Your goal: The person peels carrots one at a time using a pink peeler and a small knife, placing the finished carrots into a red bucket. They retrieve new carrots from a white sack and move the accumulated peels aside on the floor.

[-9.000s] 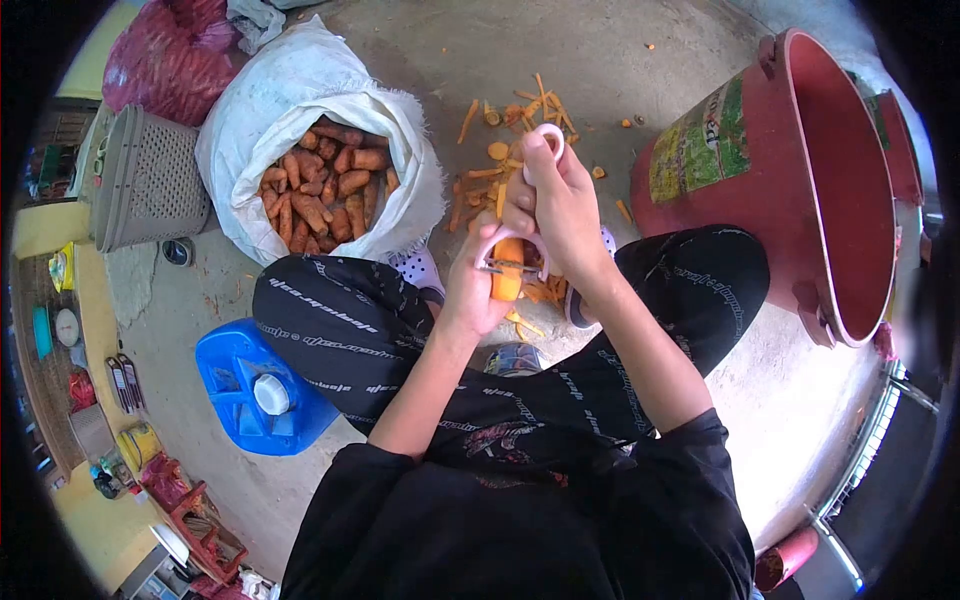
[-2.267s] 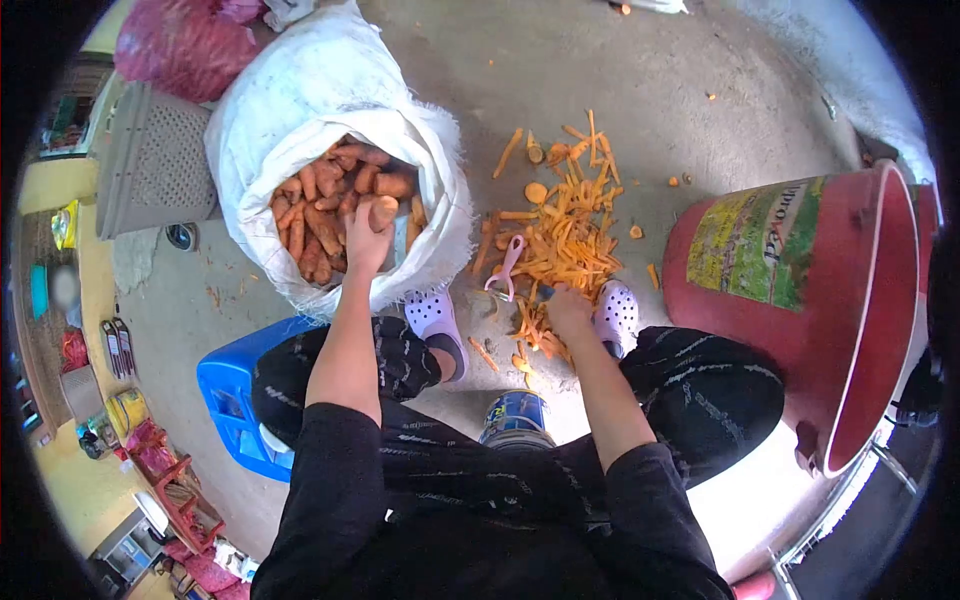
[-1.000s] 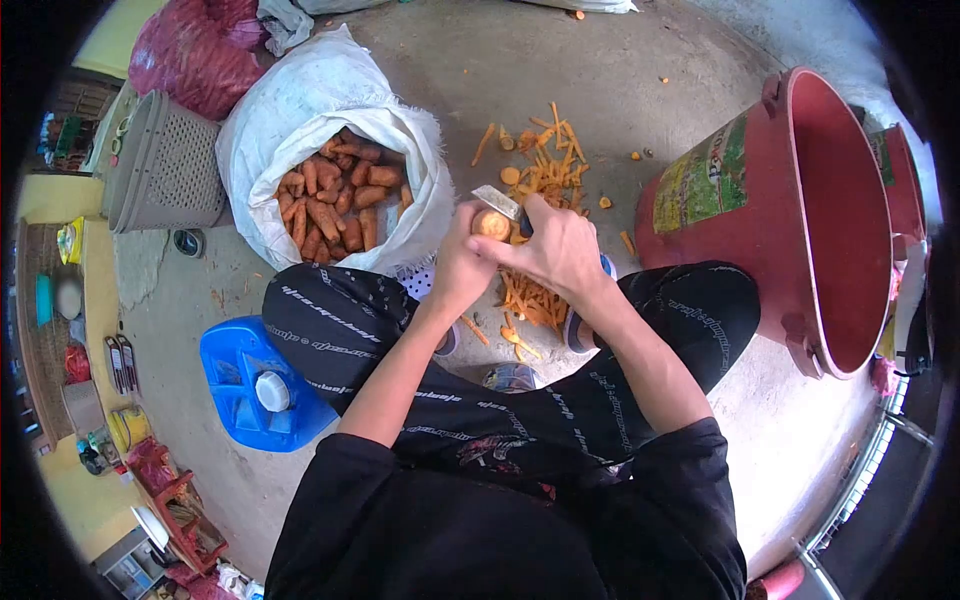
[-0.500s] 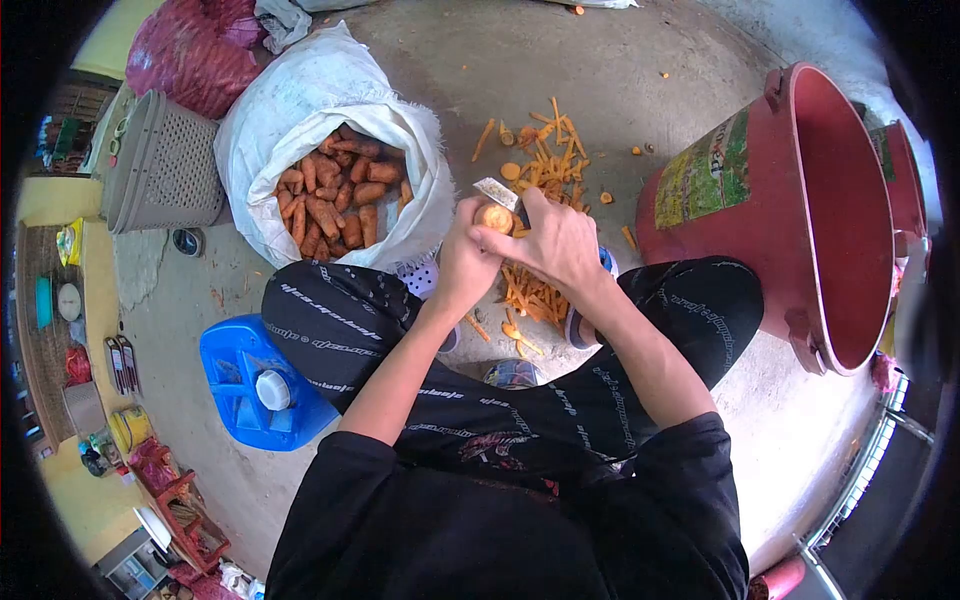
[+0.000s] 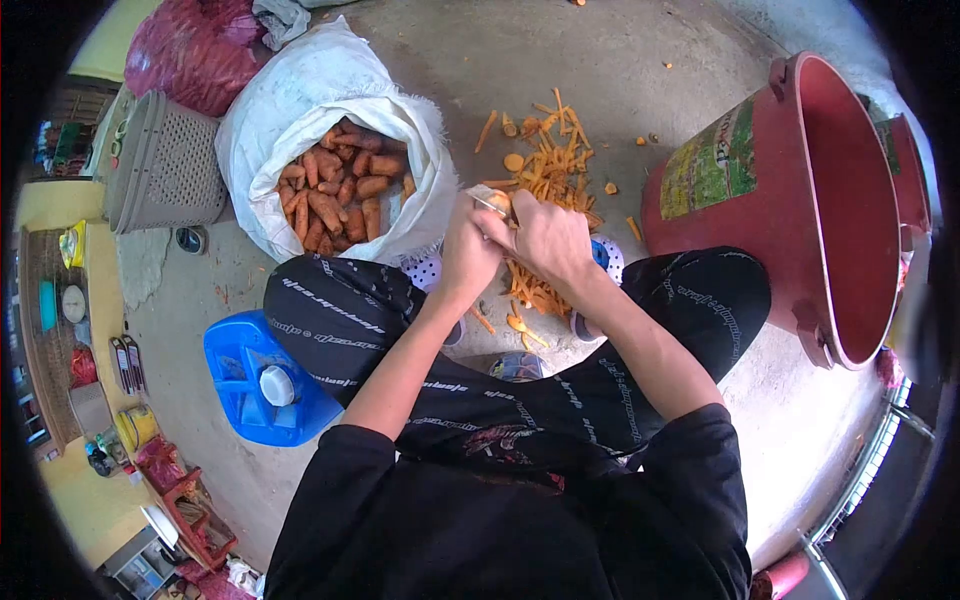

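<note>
My left hand (image 5: 472, 245) is closed around a carrot (image 5: 497, 202), whose pale orange cut end shows between my hands. A flat blade (image 5: 487, 203) lies edge-on against the carrot. My right hand (image 5: 550, 238) is closed right beside it, its fingers wrapped round the tool, whose handle is hidden. Below my hands, orange peelings (image 5: 562, 170) and a few cut pieces lie on the floor between my feet. To the left, an open white sack (image 5: 310, 95) holds several unpeeled carrots (image 5: 326, 208).
A large red bucket (image 5: 712, 170) lies tilted at the right, with another behind it. A blue jerrycan (image 5: 240, 375) stands by my left knee. Grey plastic baskets (image 5: 175, 160) and a red mesh sack (image 5: 190, 55) are at the upper left.
The blade has turned from flat-facing to edge-on and lies across the carrot. My right hand has moved slightly toward my left, and the view has shifted a little.
</note>
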Tool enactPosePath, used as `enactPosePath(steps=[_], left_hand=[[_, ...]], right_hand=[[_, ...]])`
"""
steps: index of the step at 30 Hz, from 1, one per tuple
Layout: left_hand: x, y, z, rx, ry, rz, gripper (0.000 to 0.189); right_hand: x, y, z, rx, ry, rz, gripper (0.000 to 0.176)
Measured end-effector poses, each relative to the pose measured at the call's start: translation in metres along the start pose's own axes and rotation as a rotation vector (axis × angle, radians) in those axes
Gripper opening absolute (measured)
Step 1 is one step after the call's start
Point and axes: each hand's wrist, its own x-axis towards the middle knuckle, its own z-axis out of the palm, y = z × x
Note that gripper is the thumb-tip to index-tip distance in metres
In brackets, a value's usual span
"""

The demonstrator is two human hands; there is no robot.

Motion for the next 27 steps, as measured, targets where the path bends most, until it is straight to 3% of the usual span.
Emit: enactPosePath(steps=[9,27], left_hand=[[0.003,-0.001,0.006,-0.019,0.120,0.125,0.036],[0.001,-0.001,0.003,0.043,0.086,0.072,0.034]], right_hand=[[0.008,0.005,-0.008,-0.008,0.038,0.030,0.077],[0.000,0.002,0.007,0.008,-0.022,-0.022,0.068]])
